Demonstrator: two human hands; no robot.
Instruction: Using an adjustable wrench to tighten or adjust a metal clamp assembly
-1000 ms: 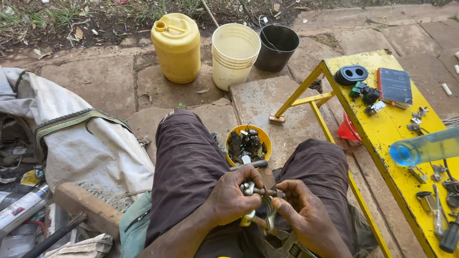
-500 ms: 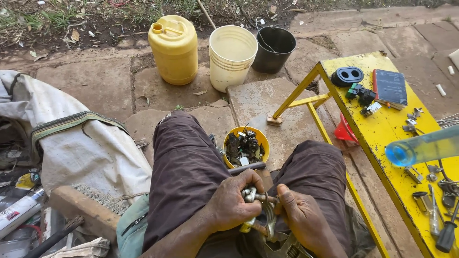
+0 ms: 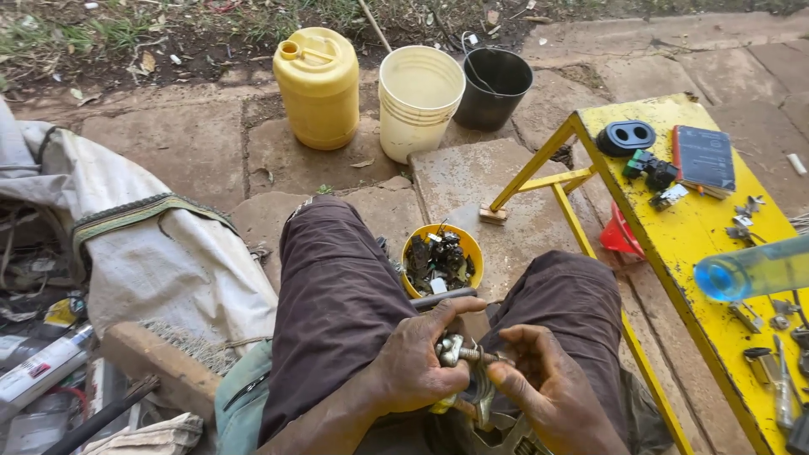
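head view: i see my left hand (image 3: 413,371) with fingers curled tight around a small metal clamp (image 3: 452,350), held over my lap between my knees. my right hand (image 3: 548,388) pinches its bolt (image 3: 479,357) with closed fingers (thumb on top). a yellow bowl (image 3: 442,259) of parts sits just beyond; the yellow tabletop (image 3: 691,236) stands to my right.

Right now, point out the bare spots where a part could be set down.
Bare paving lies between the yellow jerrycan and the left knee, and on the slab behind the small bowl of parts. The yellow bench is crowded along its right side.
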